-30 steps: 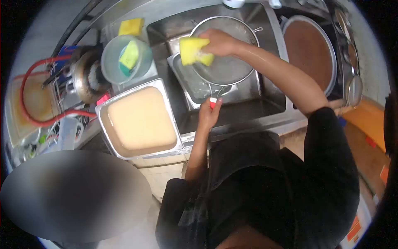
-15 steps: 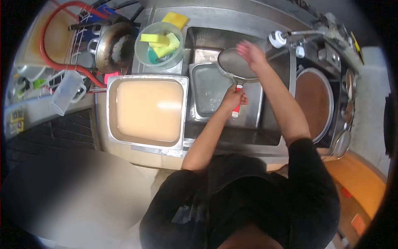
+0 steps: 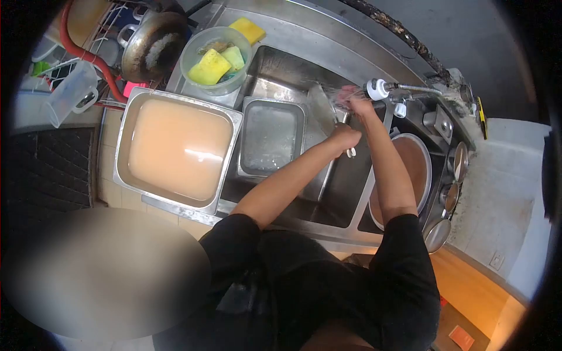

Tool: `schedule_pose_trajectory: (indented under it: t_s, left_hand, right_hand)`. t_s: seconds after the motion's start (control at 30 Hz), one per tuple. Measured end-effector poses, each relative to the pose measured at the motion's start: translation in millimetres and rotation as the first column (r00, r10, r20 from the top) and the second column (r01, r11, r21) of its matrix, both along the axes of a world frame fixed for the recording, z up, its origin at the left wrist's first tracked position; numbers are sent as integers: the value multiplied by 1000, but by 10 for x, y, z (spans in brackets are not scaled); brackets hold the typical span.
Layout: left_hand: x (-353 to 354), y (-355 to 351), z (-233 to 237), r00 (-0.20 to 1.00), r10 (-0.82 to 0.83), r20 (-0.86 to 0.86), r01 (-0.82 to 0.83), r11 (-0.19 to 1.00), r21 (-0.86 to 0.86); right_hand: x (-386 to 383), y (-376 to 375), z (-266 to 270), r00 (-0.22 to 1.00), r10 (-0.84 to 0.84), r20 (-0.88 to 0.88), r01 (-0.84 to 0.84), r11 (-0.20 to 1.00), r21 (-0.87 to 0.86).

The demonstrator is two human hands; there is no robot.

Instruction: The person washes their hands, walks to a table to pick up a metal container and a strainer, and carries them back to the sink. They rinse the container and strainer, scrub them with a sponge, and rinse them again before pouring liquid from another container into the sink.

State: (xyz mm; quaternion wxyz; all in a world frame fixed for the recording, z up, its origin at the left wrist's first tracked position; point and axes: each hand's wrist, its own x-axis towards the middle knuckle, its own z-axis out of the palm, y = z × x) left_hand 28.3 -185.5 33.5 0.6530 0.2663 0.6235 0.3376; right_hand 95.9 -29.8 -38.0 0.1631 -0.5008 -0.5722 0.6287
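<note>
I stand at a steel sink. My left hand grips the handle of a round mesh strainer, which is tilted almost edge-on over the basin. My right hand is against the strainer's far side, right under the spray head of the faucet, where water runs. The hand is blurred, so its fingers cannot be made out. A small steel pan holding a little water sits in the basin just left of the strainer.
A deep steel pan of beige liquid stands left of the sink. Behind it are a clear tub of sponges, a loose yellow sponge, a pot, a red hose and a clear jug. A round brown-filled pan and ladles are at the right.
The yellow sponge left my right hand and now lies in the tub. The strainer went from flat to edge-on and moved under the running spray head; the view shifted right.
</note>
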Motion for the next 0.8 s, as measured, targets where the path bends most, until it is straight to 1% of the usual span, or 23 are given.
schedule_pose_trajectory:
  t_s: [0.03, 0.1, 0.13, 0.17, 0.2, 0.23, 0.27, 0.3, 0.33, 0.4, 0.43, 0.5, 0.53, 0.57, 0.6, 0.63, 0.67, 0.7, 0.73, 0.77, 0.8]
  left_hand:
    - [19, -26, -8, 1000, 4, 4, -4, 1000, 1]
    - [71, -80, -23, 999, 44, -15, -43, 998, 37]
    - [83, -100, -46, 999, 49, -15, -48, 998, 36]
    - [93, -128, -70, 980, -51, -193, 75, 990, 121]
    - [84, -131, -93, 918, -128, -374, 208, 961, 182]
    - [41, -121, -40, 920, -120, -374, 199, 963, 180]
    - [-7, -116, 45, 870, -254, -423, 347, 924, 158]
    - [-31, -124, 84, 837, -317, -446, 416, 898, 143]
    - [-48, -128, 108, 800, -376, -468, 482, 866, 128]
    - [30, -140, 42, 782, -395, -482, 515, 846, 141]
    - [84, -146, -6, 778, -400, -485, 523, 840, 147]
    - [209, -134, -170, 864, -223, -451, 301, 948, 107]
    - [172, -141, -135, 865, -223, -450, 300, 948, 108]
    - [124, -165, -111, 974, -135, -183, 149, 987, 65]
    - [78, -176, -77, 996, -11, 88, 12, 1000, -20]
    - [86, -163, -199, 996, -11, 85, 13, 1000, -20]
    - [120, -154, -432, 995, 33, 95, -41, 996, 77]
    - [146, -154, -561, 991, 74, 113, -93, 981, 172]
    - [109, -256, -448, 972, 182, 151, -216, 943, 252]
    - [48, -275, -508, 972, 180, 154, -215, 943, 256]
    - [-32, -265, -569, 961, 271, -48, -238, 905, 352]
  right_hand:
    - [-53, 30, 17, 1000, 4, 4, -4, 1000, 1]
    - [-133, 33, 25, 961, 79, 266, -30, 983, -183]
    - [-172, 27, 38, 960, 85, 267, -36, 982, -184]
    - [-206, 11, 49, 950, 140, 279, -75, 970, -233]
    - [-254, 6, 65, 937, 197, 287, -115, 953, -279]
    - [-269, 55, 1, 936, 206, 287, -123, 952, -281]
    - [-258, 113, -97, 923, 251, 292, -154, 936, -318]
    - [-242, 163, -193, 909, 294, 295, -182, 917, -354]
    - [-284, 98, -99, 908, 299, 295, -187, 916, -355]
    - [-394, -107, 232, 808, 368, 459, -254, 922, -292]
    - [-364, -91, 155, 804, 373, 463, -258, 920, -295]
    - [-272, 7, -69, 813, 431, 391, -349, 899, -265]
    - [-256, 3, -53, 812, 431, 392, -349, 899, -266]
    - [-212, -27, -41, 859, 357, 366, -276, 926, -257]
    - [-181, -54, -29, 899, 279, 337, -201, 948, -249]
    - [-150, -51, -32, 900, 279, 334, -201, 948, -248]
    - [-97, -28, -50, 944, 228, 238, -157, 947, -281]
    - [-37, -4, -85, 975, 168, 145, -115, 941, -319]
    - [33, 24, -146, 975, 169, 147, -115, 941, -319]
    - [94, 54, -193, 989, 138, 50, -111, 925, -363]
    - [145, 110, -231, 994, 100, -47, -111, 908, -404]
